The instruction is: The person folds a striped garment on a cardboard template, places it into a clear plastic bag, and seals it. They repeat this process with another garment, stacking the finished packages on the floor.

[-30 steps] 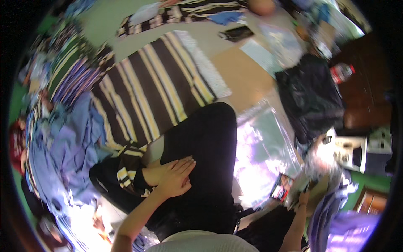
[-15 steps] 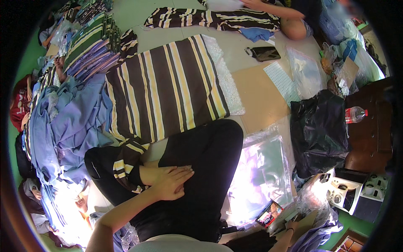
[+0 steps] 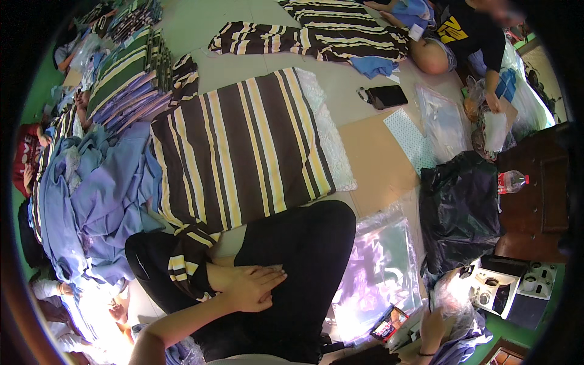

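Note:
My left hand (image 3: 258, 289) lies across my lap, palm down and fingers stretched out. It rests on bare skin that looks like my foot, between my dark trouser legs, and holds nothing. Beside it a brown, yellow and white striped cloth end (image 3: 187, 261) drapes over my leg. That joins the large folded striped cloth (image 3: 243, 149) spread before my knees, with white lace-like fabric (image 3: 331, 143) along its right edge. My right hand cannot be made out. A hand with a dark wristband (image 3: 432, 331) at the lower right seems to be another person's.
Blue cloth (image 3: 103, 188) heaps on the left, below stacked folded fabrics (image 3: 121, 79). To my right are clear plastic sheets (image 3: 380, 274), a cardboard sheet (image 3: 371, 161), a black bag (image 3: 459, 210) and a phone (image 3: 387, 96). Another person (image 3: 468, 36) sits at far right.
The view has tilted, so most things sit lower in the picture. The far person now leans upright, one arm reaching down by the bags. My left hand stays on my lap.

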Demonstrator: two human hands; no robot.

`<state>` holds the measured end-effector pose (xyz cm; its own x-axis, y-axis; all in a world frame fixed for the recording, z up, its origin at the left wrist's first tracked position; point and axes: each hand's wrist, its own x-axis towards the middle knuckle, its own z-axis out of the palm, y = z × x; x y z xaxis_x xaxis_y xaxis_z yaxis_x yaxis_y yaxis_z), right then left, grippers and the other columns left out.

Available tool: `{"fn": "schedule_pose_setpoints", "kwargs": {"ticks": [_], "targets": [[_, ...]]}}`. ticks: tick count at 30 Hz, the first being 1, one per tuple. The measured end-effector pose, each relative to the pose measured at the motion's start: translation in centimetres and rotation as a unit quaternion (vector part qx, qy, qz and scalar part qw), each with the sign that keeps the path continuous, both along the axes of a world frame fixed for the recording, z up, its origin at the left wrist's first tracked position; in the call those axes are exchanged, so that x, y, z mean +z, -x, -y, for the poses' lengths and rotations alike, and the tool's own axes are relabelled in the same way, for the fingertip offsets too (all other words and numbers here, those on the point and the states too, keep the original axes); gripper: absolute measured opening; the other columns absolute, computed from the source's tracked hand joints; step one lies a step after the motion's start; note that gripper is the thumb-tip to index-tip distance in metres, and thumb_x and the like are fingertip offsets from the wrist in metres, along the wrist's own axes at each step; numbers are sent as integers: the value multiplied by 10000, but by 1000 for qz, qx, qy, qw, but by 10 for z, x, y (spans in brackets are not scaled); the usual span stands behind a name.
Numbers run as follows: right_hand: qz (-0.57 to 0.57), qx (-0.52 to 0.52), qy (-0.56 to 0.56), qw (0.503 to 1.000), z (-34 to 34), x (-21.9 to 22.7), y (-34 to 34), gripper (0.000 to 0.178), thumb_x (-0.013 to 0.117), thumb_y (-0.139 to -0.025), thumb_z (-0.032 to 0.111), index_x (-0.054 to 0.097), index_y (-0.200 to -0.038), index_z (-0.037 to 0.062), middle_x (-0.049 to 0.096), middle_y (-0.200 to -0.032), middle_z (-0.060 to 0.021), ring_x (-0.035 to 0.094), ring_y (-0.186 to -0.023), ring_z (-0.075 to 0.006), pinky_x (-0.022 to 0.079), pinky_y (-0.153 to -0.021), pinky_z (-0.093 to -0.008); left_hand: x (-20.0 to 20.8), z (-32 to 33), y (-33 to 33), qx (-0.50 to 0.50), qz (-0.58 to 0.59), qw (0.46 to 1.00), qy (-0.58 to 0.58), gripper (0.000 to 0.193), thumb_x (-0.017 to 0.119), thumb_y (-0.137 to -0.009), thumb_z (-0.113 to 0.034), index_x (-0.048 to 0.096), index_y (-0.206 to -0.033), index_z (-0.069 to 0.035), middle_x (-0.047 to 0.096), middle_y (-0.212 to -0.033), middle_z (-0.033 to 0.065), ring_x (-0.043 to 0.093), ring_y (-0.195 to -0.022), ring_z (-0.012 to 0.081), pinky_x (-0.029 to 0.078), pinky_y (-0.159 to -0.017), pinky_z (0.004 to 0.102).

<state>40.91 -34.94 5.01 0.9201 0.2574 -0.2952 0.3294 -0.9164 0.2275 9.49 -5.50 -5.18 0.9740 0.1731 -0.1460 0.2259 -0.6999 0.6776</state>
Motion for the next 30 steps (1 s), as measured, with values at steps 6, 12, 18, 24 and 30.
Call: {"fn": "schedule_pose_setpoints", "kwargs": {"ticks": [6, 12, 18, 24, 30], "targets": [[-179, 287, -314, 887, -239, -44, 9, 226, 472, -816, 164, 394, -944, -4, 523, -690, -263, 513, -671, -428, 392, -563, -479, -2, -1, 0, 25, 21, 999, 4, 543, 535, -653, -177, 451, -1168, -28, 505, -1149, 113, 484, -1054, 229, 383, -848, 358], [-79, 341, -298, 888, -415, -151, 13, 310, 530, -781, 247, 420, -932, 0, 542, -772, -201, 538, -705, -365, 414, -631, -456, 0, -7, -3, 29, -6, 998, 57, 551, 526, -692, -212, 423, -1206, -44, 468, -1203, 117, 461, -1092, 246, 368, -882, 372], [-28, 310, -174, 934, -447, -190, 22, 396, 622, -717, 336, 424, -919, 59, 491, -924, -92, 520, -867, -252, 421, -702, -389, -5, -73, -25, 149, -15, 936, 319, 369, 512, -789, -139, 487, -1147, -55, 533, -1078, 111, 512, -987, 209, 400, -824, 302], [-111, 215, -222, 945, -470, -188, 23, 443, 657, -698, 301, 401, -944, 37, 527, -857, -144, 582, -762, -293, 467, -643, -380, -53, -256, -158, 295, 83, 912, 273, 264, 575, -814, -231, 558, -999, -42, 593, -903, 40, 541, -842, 103, 435, -725, 253], [-137, 176, -305, 926, -461, -174, 25, 268, 618, -680, 154, 462, -857, 28, 557, -787, -148, 594, -690, -310, 483, -606, -380, -87, -319, -258, 223, 91, 967, 84, 234, 657, -688, -152, 591, -856, -3, 557, -765, 91, 535, -688, 169, 438, -642, 279]]}}
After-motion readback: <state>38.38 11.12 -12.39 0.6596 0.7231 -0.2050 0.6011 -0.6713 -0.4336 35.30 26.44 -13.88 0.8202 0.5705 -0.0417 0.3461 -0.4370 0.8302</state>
